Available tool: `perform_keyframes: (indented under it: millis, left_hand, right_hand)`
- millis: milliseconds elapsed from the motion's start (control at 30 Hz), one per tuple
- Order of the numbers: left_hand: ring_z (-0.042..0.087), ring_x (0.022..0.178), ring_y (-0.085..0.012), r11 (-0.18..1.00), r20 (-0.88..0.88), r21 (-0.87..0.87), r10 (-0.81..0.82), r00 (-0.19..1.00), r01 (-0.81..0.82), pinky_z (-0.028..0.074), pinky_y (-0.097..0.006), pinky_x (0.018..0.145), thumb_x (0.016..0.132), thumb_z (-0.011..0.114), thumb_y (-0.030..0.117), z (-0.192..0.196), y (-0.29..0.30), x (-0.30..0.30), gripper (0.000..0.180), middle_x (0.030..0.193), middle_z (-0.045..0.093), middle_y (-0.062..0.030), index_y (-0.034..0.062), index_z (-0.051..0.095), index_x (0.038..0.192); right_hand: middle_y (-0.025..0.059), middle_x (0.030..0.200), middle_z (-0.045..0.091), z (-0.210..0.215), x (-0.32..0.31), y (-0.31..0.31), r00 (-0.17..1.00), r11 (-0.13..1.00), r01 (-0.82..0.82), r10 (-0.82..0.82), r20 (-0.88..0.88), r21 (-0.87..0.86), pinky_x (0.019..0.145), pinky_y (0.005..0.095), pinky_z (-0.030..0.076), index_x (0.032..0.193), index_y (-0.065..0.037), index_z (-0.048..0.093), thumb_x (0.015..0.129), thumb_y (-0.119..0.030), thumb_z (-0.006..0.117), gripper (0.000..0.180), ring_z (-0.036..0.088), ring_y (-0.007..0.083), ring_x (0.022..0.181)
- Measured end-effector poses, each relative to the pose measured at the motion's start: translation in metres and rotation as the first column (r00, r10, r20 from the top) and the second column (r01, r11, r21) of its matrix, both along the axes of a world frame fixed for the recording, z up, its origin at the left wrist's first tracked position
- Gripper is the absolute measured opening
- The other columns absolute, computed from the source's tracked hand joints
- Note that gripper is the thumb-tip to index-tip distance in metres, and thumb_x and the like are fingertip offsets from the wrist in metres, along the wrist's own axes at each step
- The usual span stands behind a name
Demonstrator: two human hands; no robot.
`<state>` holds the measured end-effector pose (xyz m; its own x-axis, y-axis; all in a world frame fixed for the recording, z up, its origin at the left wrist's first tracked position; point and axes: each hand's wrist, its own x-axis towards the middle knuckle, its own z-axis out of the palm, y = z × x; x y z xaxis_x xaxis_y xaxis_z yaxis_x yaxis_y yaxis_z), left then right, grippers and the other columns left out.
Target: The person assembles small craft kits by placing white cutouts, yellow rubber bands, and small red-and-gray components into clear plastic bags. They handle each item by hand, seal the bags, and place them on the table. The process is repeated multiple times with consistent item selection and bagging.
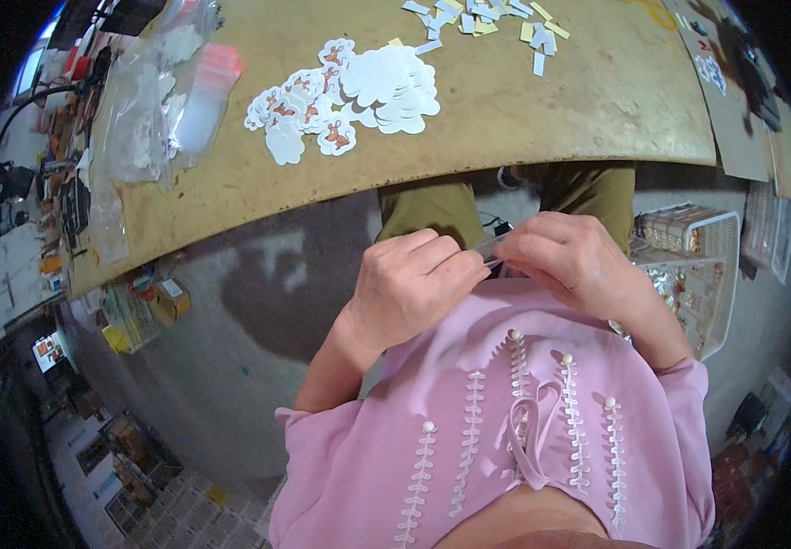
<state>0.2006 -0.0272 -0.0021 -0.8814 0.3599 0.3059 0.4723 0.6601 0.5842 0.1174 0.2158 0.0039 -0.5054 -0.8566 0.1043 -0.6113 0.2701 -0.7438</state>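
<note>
Two hands meet close to the person's body, below the near edge of the desk (505,119). The left hand (409,284) and the right hand (574,256) are together on a small clear sleeve (491,249), each pinching one end of it with curled fingers; the sleeve spans the short gap between the two hands, over the lap. What, if anything, is inside the sleeve cannot be told, as it is mostly hidden by the fingers.

Well ahead of the hands, on the desk, lies a heap of white die-cut stickers (349,96), some face up with an orange figure, others blank side up. Farther ahead and to the right of them sits a scatter of small paper slips (487,18). Ahead and far to the left of the left hand, a pile of clear bags (153,110) rests on the desk. Just to the right of the right hand, beside the knee, stands a white basket (715,274) of packed goods.

The risks, as a judgement: the sleeve is thin and slick, held only at its ends, so a loosened pinch could let it slip to the floor below. Pulling the ends apart too hard could crease or tear it. Working off the desk means nothing would catch it.
</note>
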Motion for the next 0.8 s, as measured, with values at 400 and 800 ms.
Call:
perform_keyframes:
  millis: [400,800]
  left_hand:
    - [0.070,0.092,-0.0254,0.935,-0.073,-0.126,0.324,0.943,-0.331,0.057,-0.036,0.084,0.085,0.084,0.010,0.007,-0.078,-0.118,0.023,0.105,0.075,-0.0101,0.0043,0.076,0.106]
    - [0.070,0.079,-0.0117,0.929,0.085,-0.072,0.369,0.926,-0.363,0.057,-0.031,0.071,0.098,0.074,0.007,0.005,-0.082,-0.127,0.011,0.096,0.076,-0.0053,0.0000,0.078,0.104]
  right_hand:
    - [0.0122,0.098,0.065,-0.018,0.002,-0.003,0.998,0.998,0.066,-0.066,-0.004,-0.010,0.079,0.0426,0.058,0.103,-0.004,0.069,0.072,0.009,0.074,0.034,0.067,0.0335,0.094]
    - [0.0104,0.096,0.062,-0.036,0.000,0.004,0.986,0.988,0.132,-0.139,-0.095,-0.078,0.081,0.0415,0.055,0.101,-0.004,0.067,0.075,0.001,0.070,0.027,0.063,0.0323,0.096]
